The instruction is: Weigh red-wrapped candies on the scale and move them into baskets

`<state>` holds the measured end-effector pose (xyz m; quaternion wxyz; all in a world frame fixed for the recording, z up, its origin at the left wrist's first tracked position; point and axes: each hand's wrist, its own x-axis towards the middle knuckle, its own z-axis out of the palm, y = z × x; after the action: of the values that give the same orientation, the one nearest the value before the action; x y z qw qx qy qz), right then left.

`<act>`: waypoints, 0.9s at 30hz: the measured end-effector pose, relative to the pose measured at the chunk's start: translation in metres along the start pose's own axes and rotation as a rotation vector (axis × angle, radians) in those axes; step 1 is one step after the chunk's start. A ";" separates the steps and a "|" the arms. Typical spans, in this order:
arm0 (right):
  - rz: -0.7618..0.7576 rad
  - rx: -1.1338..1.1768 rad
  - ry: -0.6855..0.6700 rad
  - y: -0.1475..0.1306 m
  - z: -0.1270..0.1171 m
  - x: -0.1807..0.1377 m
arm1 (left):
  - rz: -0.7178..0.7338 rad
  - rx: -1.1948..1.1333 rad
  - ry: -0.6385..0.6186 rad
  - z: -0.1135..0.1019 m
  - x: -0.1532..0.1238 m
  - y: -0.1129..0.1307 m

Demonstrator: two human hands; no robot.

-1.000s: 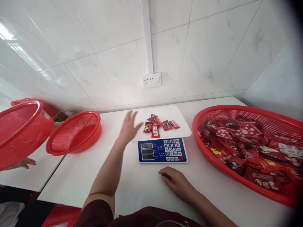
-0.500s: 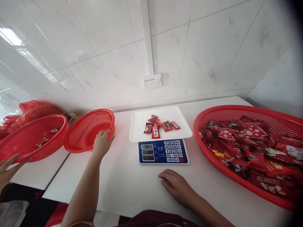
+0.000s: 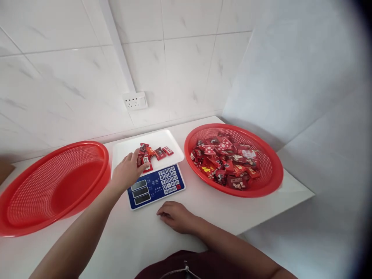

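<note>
My left hand reaches over the near left side of the white scale tray. Its fingers are stretched and the thumb is apart, close above several red wrapped candies; whether it touches them I cannot tell. Part of the candy pile is hidden behind the fingers. My right hand rests on the white table just in front of the scale's blue keypad panel. Its fingers are loosely bent, with a gap to the thumb, and nothing shows in them.
On the right stands a large red basket full of red wrapped candies. To the left, a red perforated basket stands tilted beside the scale. A wall socket sits behind. The table ends at the right.
My view has turned to the right. My left hand has left the red basket and come over the candies on the tray. My right hand stays in front of the scale.
</note>
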<state>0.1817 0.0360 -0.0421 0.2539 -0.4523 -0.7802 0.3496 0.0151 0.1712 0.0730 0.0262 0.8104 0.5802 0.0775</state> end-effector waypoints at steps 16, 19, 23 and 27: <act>0.027 0.136 -0.065 0.001 0.004 -0.005 | -0.022 -0.214 0.032 0.012 0.011 -0.009; 0.031 0.141 -0.065 0.003 0.005 -0.005 | -0.061 -0.268 0.080 0.015 0.011 -0.015; 0.041 0.145 -0.065 0.003 0.005 -0.004 | -0.140 -0.313 0.179 0.013 0.012 -0.024; 0.043 0.147 -0.073 0.001 0.004 -0.005 | -0.213 -0.310 0.300 -0.009 0.007 -0.048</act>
<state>0.1819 0.0309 -0.0462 0.2502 -0.4362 -0.7511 0.4277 -0.0288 0.1928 0.0764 0.0720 0.7103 0.6410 0.2819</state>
